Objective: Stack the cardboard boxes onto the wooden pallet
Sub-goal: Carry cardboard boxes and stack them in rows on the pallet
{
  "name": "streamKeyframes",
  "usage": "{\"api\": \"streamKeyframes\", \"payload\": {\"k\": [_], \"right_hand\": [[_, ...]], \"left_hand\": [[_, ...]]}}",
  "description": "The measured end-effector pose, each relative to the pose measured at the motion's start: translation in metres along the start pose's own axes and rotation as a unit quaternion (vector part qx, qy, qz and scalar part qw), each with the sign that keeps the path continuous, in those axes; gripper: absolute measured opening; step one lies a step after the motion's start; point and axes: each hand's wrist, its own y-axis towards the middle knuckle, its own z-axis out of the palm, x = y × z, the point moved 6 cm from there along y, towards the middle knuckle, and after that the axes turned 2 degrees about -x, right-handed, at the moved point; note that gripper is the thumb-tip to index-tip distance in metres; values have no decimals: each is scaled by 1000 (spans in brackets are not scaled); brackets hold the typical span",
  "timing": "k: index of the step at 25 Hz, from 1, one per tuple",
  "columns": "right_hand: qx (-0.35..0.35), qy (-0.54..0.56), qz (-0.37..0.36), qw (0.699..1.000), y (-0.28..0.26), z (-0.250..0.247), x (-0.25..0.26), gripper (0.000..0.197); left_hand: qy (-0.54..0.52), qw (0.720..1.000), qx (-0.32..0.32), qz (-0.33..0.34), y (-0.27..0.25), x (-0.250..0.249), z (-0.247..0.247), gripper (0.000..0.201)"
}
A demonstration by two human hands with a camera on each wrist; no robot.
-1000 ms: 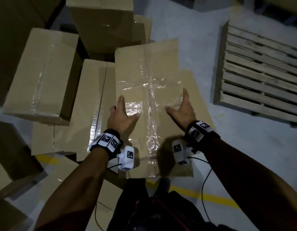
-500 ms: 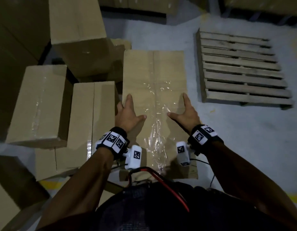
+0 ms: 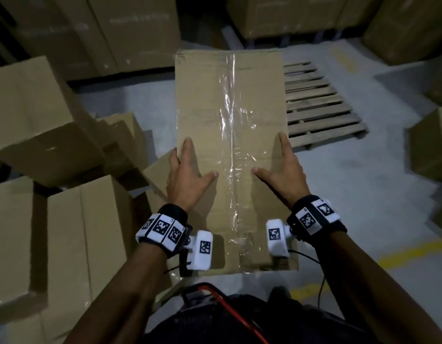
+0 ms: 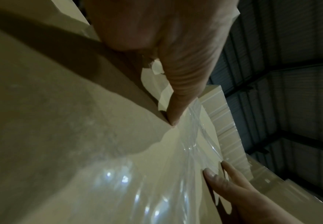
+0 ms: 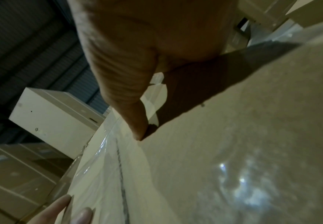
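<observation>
Fingers of my left hand point(image 3: 186, 175) and right hand point(image 3: 282, 173) clamp the long taped cardboard box point(image 3: 229, 125) by its sides, thumbs flat on top, its long axis running away from me, with the wooden pallet point(image 3: 321, 108) lying ahead-right, nearer my right hand.

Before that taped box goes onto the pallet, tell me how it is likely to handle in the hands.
The cardboard box probably stays stiff: its top looks flat. It may be light for its size, since the left hand and right hand carry it by its sides. The glossy tape looks slippery, so the bare cardboard gives the better hold. The wooden pallet lies ahead.
</observation>
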Motion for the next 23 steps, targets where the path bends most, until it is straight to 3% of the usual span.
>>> {"api": "streamKeyframes", "payload": {"k": [13, 19, 23], "right_hand": [[-48, 19, 2, 999, 96, -266, -166, 107], [-76, 19, 27, 997, 158, -334, -219, 110], [-98, 11, 50, 994, 235, -371, -261, 112]], "left_hand": [[-22, 998, 19, 52, -16, -229, 244, 100], [-39, 994, 48, 86, 33, -297, 338, 97], [-63, 990, 73, 100, 95, -340, 417, 96]]}}
